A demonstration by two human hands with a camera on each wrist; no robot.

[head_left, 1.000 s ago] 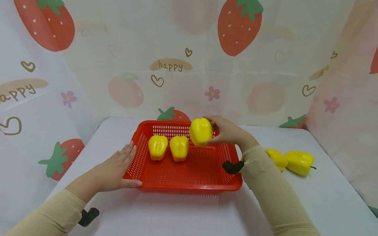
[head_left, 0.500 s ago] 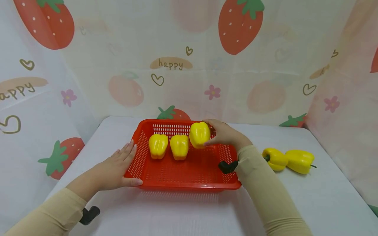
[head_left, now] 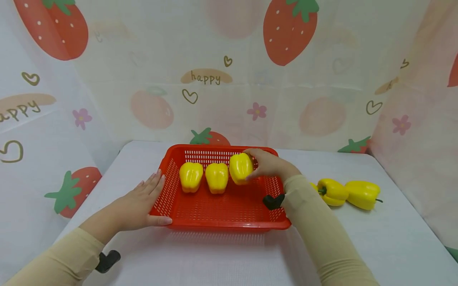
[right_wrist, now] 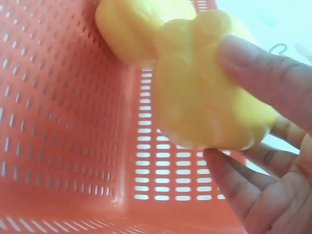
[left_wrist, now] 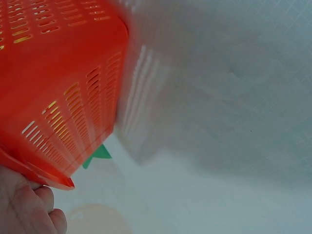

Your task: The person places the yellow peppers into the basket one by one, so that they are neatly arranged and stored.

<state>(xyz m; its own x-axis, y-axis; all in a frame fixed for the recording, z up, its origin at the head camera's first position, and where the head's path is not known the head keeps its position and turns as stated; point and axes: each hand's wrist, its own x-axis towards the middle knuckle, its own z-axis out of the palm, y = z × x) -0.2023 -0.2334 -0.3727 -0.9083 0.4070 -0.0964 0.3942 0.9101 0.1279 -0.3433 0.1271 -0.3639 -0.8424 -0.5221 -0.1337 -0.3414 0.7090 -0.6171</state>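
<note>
Lowered the held pepper (head_left: 239,170) with the right hand (head_left: 270,165) over the last second: from overlapping the rear rim in head view to below it, inside the red basket (head_left: 229,227). Brought roughly into row with the left pepper (head_left: 191,177) and middle pepper (head_left: 216,178), near the back wall, so probably close to set-down height. Not released yet. Cannot tell whether touching basket floor or middle pepper.

Wrapped round the pepper with right fingers (right_wrist: 236,187), spread only about as wide as its body, thumb on the opposite side. Kept left hand (head_left: 137,204) along the left rim, fingers straight, thumb at the front corner, no pepper in it; likely steadying the basket.

Also uncovered a yellow sliver (head_left: 314,186) beside the right sleeve (head_left: 323,230), with the arm shifted left. Maybe another pepper, too little showing. On the bench (head_left: 393,238), right of the basket: inner pepper (head_left: 334,192) and outer pepper (head_left: 362,195), side by side.

Hemmed in by middle pepper on the left and basket wall behind; free toward the front. Blocked by sleeve: most of the sliver. Behind everything: printed cloth (head_left: 286,103).
</note>
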